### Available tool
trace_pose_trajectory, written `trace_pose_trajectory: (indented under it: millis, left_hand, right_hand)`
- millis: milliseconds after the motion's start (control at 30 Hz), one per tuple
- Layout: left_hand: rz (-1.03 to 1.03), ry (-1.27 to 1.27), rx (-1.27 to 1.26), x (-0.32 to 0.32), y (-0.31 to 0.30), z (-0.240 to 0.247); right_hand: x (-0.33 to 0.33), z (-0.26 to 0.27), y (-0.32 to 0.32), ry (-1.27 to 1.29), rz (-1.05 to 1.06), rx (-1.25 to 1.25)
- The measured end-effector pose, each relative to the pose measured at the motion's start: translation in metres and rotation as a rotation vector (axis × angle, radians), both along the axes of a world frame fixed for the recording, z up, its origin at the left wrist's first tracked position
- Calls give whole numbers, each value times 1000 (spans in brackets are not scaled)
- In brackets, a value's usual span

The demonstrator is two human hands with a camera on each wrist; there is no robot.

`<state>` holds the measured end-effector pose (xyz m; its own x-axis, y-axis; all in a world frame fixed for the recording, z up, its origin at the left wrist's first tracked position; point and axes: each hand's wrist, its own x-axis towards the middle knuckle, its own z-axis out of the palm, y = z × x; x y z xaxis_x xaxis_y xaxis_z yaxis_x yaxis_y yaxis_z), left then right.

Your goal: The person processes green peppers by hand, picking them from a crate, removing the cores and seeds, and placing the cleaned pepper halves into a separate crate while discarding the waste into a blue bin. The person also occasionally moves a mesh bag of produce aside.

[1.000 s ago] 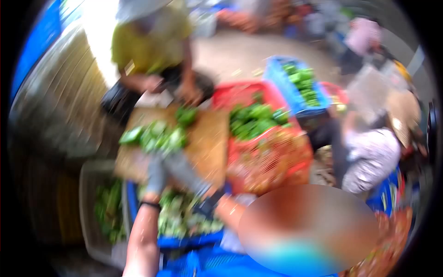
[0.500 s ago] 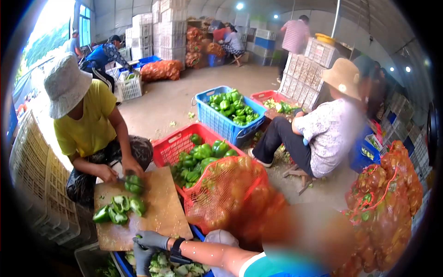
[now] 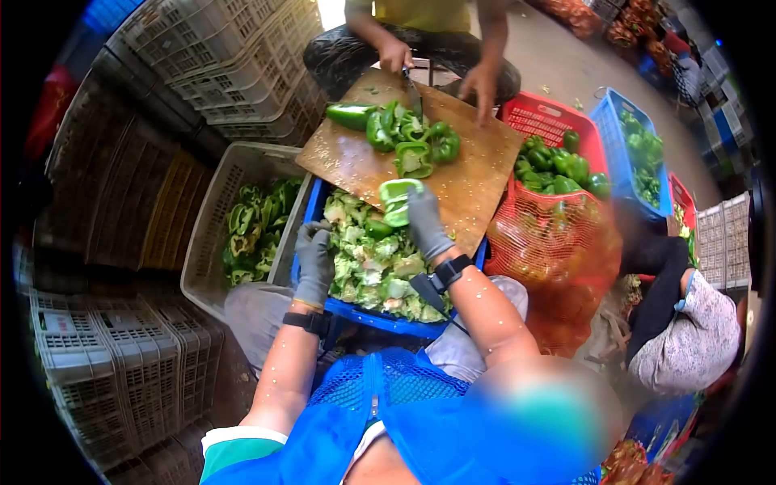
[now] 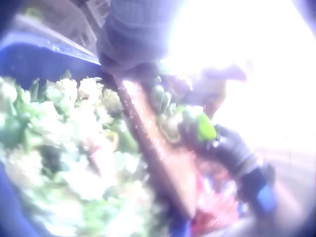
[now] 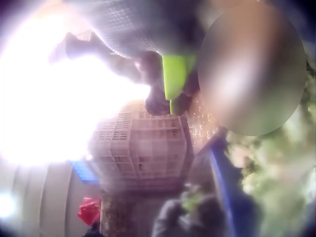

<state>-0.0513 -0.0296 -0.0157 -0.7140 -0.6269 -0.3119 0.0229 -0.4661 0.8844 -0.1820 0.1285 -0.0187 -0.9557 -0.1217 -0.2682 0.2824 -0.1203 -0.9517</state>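
Note:
My right hand (image 3: 428,220), in a grey glove, pinches a cut green bell pepper piece (image 3: 396,200) over the near edge of the wooden cutting board (image 3: 477,149). In the right wrist view its fingers grip the bright green pepper wall. My left hand (image 3: 314,260), gloved too, is above the left rim of the blue bin (image 3: 310,212), fingers curled; the right wrist view shows a pale green pepper piece (image 5: 191,200) among them. Pale pepper cores (image 3: 368,271) fill the bin. Cut green peppers (image 3: 391,129) lie on the board.
Across the board a person's hand holds a knife (image 3: 414,95); their other hand (image 3: 482,87) is near the board's edge. A grey crate (image 3: 202,242) of pepper pieces stands left. Right are a red crate (image 3: 529,109), a red mesh sack (image 3: 558,250) and a blue crate (image 3: 612,129).
The head view has swung down over the board and bin. My hands, close together half a second ago, are now apart, the right one over the board's edge with the pepper piece.

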Motion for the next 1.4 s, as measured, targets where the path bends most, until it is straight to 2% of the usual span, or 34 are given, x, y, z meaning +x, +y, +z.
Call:
trace_pose_trajectory:
  millis: [33, 67, 100, 133, 167, 200, 233, 267, 300, 333, 433, 500, 533, 567, 600, 633, 667, 700, 733, 800, 900, 933, 967, 1000, 1133, 1200, 1233, 1267, 1300, 1367, 1400]
  left_hand:
    - [-183, -102, -125, 9, -8, -4]
    - [-250, -152, -265, 12, -3, -11]
    - [-320, -203, -403, 11, 12, -10]
    - [-353, -122, -450, 8, 22, -22]
    - [-385, -39, -495, 3, 32, -35]
    - [-483, 110, -409, -9, 44, -12]
    - [-484, -55, -444, -21, 44, -33]
    - [-488, -26, -665, -43, 41, -52]
    - [-464, -5, -889, -65, 40, -62]
    - [-332, 114, -1258, -87, 51, -37]
    - [-381, 167, -1527, -142, 64, 9]
    - [-618, 64, -1587, -180, 56, -17]
    - [-689, 60, -1559, -186, 56, -19]
    - [-665, 134, -1457, -197, 62, -10]
    - [-639, 133, -1295, -210, 61, -22]
    - [-700, 39, -1282, -204, 64, 5]
    - [-765, 3, -1360, -211, 55, -1]
    - [-727, 35, -1220, -197, 61, 11]
    - [-698, 60, -1201, -192, 60, 1]
    - [-690, 81, -1121, -175, 53, -3]
    - [-716, 32, -1007, -128, 62, 27]
    - [-646, 93, -1008, -119, 53, 13]
    - [-567, 153, -1007, -110, 44, 1]
    - [-613, 160, -856, -102, 40, 6]
    - [-629, 37, -757, -47, 28, 31]
    - [-545, -68, -527, -6, 13, 37]
    - [-542, -21, -362, -2, 11, 39]
    - [-531, 20, -196, 2, 9, 41]
    - [-505, 110, -14, 22, -3, 37]
    - [-626, -134, -301, 38, -6, 18]
    - [-679, -87, -624, 38, 1, 13]
  right_hand:
    - [-1, -1, -4, -26, -35, -96]
    - [0, -3, -2, -55, -76, -191]
    - [5, 20, -1, -84, -121, -283]
    - [12, 31, -3, -122, 139, -491]
    - [21, 32, -10, 80, 292, -345]
    - [29, 33, -17, 296, 405, -209]
    - [43, 59, -16, -22, 367, -413]
    - [35, 40, -15, 218, 348, -219]
    - [24, 42, -8, 219, 257, -153]
    - [12, 48, 4, 221, 166, -87]
    - [-7, 58, 19, 283, -48, -25]
    - [-17, 59, 27, 379, -123, 120]
    - [-20, 56, 28, 420, -127, 222]
    - [-24, 55, 29, 444, -125, 315]
    - [-29, 53, 27, 445, -122, 399]
    - [-33, 53, 28, 427, -118, 474]
    - [-35, 53, 30, 400, -112, 552]
    - [-33, 56, 35, 364, -109, 619]
    - [-32, 56, 36, 330, -103, 682]
    - [-24, 56, 31, 287, -38, 746]
    - [-11, 44, 23, 335, 221, 693]
    - [-4, 43, 23, 469, 211, 622]
    - [-3, 40, 24, 482, 246, 510]
    - [-5, 45, 26, 482, 298, 383]
    - [-1, 59, 28, 495, 430, 117]
    - [-5, 43, 23, 541, 296, 110]
    - [-12, 33, 27, 516, 174, 81]
    - [-17, 27, 29, 438, 70, -21]
    - [-21, 42, 35, -72, 111, -178]
    - [-1, 54, 10, -98, 139, -348]
    - [6, 60, 0, -101, 146, -436]
